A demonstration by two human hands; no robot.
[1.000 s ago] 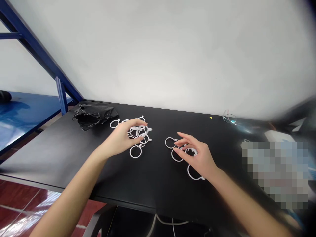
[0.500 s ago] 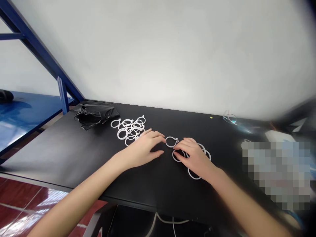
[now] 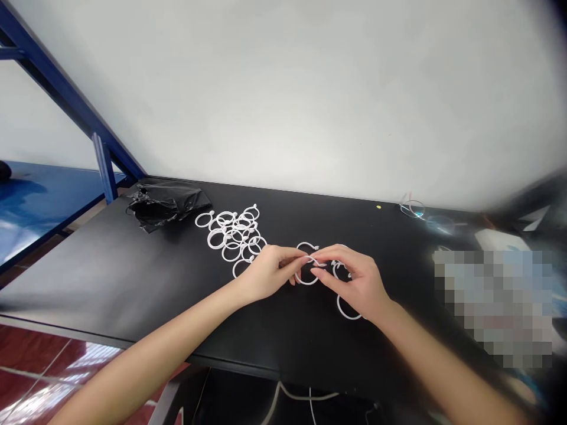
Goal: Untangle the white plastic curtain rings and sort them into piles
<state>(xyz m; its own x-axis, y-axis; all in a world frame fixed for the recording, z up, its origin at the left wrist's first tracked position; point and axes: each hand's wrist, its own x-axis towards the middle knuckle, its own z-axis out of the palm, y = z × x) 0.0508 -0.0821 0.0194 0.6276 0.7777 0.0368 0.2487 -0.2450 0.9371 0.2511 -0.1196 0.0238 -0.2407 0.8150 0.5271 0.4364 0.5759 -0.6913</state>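
Note:
On the black table (image 3: pixel 88 277) my left hand (image 3: pixel 266 273) and my right hand (image 3: pixel 354 277) meet over a small white plastic ring (image 3: pixel 306 281). Both pinch this ring at its top between thumb and forefinger. Another white ring (image 3: pixel 307 245) lies just behind the fingertips. More linked white rings (image 3: pixel 348 311) lie under and beside my right hand. A loose heap of several white rings (image 3: pixel 233 233) sits to the left, just beyond my left hand.
A crumpled black plastic bag (image 3: pixel 166 202) lies at the table's back left. A clear ring-like object (image 3: pixel 413 208) rests at the back right near the wall. A blue metal frame (image 3: pixel 66 88) and blue shelf stand at left. Cables hang below the front edge.
My left hand left the ring heap and moved right to meet my right hand. Both hands went from lying flat and open to pinching one white ring between them.

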